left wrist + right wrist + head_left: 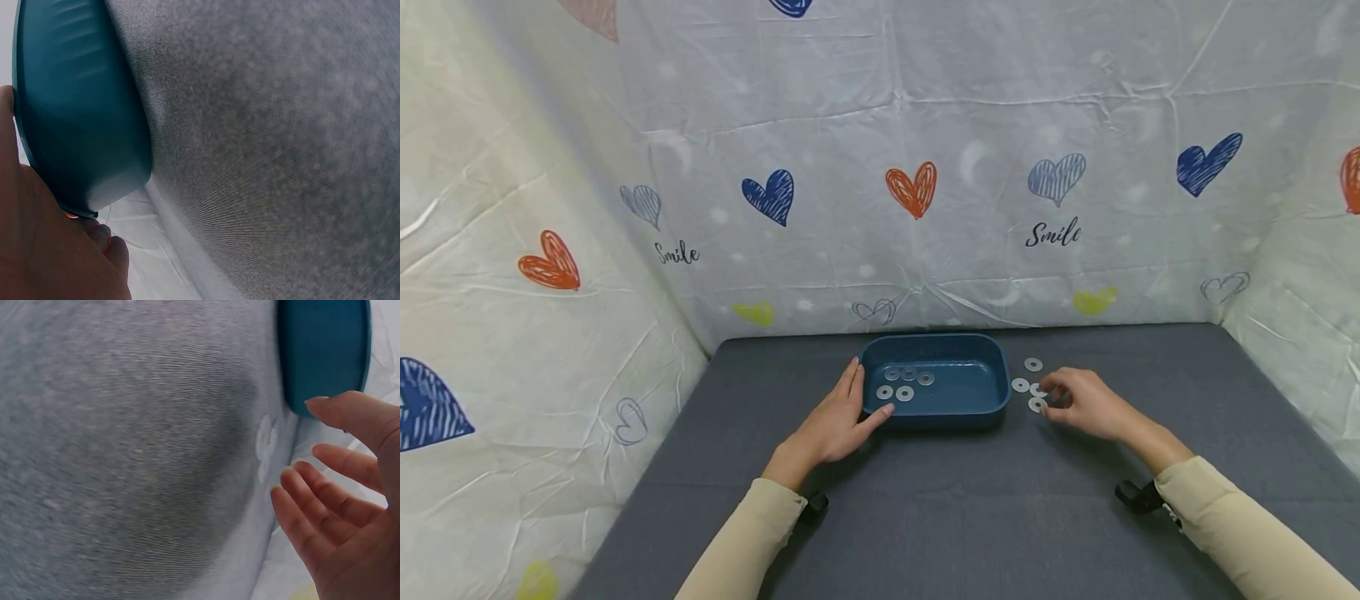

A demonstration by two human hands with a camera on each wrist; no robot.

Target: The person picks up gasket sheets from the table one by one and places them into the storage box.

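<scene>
Beige sleeves lead to the two hands, both low over the grey surface (925,517). The left hand (838,425) lies with straight fingers against the left end of the blue tray (977,400), thumb along its front wall; it presses there without curling round the rim. The right hand (1086,404) rests just right of the tray, its fingers bent down onto a small cluster of metal washers (1028,386) lying on the surface; whether it pinches one I cannot tell. In the right wrist view the fingers (325,506) look relaxed and spread. Five more washers lie inside the tray, toward its left half. Behind stands a white sheet (925,125) printed with hearts.
</scene>
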